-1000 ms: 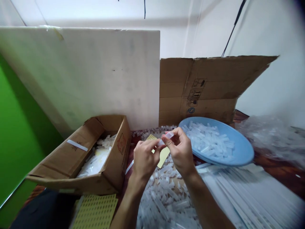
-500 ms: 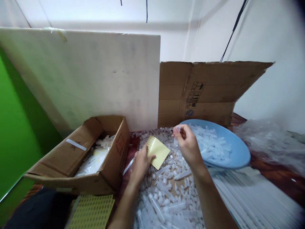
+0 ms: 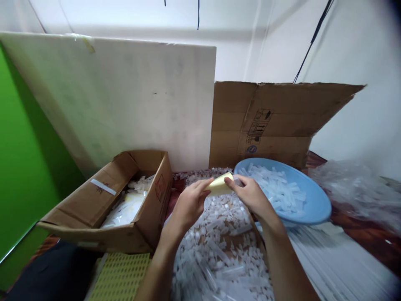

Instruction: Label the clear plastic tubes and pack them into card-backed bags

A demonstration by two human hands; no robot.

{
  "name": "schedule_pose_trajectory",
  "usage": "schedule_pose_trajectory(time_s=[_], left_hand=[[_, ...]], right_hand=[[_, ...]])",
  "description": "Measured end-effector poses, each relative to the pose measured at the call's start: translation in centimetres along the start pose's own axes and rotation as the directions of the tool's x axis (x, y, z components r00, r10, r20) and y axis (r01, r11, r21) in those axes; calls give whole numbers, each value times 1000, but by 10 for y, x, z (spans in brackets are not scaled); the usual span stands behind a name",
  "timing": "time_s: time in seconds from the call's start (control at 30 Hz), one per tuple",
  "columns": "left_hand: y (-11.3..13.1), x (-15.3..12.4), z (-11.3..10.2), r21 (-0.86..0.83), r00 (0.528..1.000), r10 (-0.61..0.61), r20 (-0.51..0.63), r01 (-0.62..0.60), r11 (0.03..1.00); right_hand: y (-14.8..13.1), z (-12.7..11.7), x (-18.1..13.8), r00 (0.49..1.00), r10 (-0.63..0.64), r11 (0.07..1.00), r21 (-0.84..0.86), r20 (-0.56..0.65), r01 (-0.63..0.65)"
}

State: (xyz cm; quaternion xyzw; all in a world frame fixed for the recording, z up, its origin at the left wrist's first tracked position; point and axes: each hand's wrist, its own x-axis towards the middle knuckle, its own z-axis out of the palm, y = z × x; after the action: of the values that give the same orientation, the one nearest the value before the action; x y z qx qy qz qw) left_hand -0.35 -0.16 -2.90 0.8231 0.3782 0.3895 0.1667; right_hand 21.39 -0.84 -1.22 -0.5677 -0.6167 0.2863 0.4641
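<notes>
White board (image 3: 125, 104), tall and smudged, leaned along the far edge of the reddish-brown tabletop (image 3: 347, 217), left of centre. Brown cardboard sheet (image 3: 282, 113) stood beside it toward the far right corner, printed with dark handling symbols, among them an umbrella, upward arrows and a glass, with a round blue mark below. On the left side of the tabletop sat an open carton (image 3: 156, 202) with white contents; its right wall bore a red mark, and the handwriting by a white strip on its flap could not be read. A heap of small translucent plastic parts (image 3: 219, 259) spread over the middle, from the near side almost to the far edge. On the right, a blue basin (image 3: 318, 209) of translucent pieces tilted slightly above a stack of white sheets (image 3: 341, 255).

Dotted yellow sheets (image 3: 120, 276) lay near the left, their rows of dark marks too small to read.

Above the heap, the left hand (image 3: 191, 202) pinched one end of a curled yellow sheet (image 3: 219, 184) between thumb and fingers. Its long axis ran roughly left to right, the right end higher, its visible side plain. The right hand (image 3: 252, 195) was nearly closed, its thumb against the sheet's right end, its fingers gripping a translucent plastic piece (image 3: 239, 181), partly hidden and blurred.
</notes>
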Motion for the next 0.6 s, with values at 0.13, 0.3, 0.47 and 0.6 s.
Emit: schedule_pose_trajectory(time_s=[0.13, 0.3, 0.47, 0.6], left_hand=[[16, 0, -12, -41, 998, 65, 12, -65, 997], [27, -1, -28, -155, 995, 93, -33, -97, 983], [31, 2, -33, -113, 974, 108, -201, -133, 985], [33, 3, -30, -96, 943, 103, -316, -140, 985]], right_hand=[[-13, 0, -9, 991, 30, 955, 290, 130, -67], [-29, 7, -19, 961, 19, 786, 590, 275, -184], [-33, 17, -23, 953, -46, 777, 610, 300, -155], [-32, 23, -24, 959, -58, 815, 568, 277, -115]])
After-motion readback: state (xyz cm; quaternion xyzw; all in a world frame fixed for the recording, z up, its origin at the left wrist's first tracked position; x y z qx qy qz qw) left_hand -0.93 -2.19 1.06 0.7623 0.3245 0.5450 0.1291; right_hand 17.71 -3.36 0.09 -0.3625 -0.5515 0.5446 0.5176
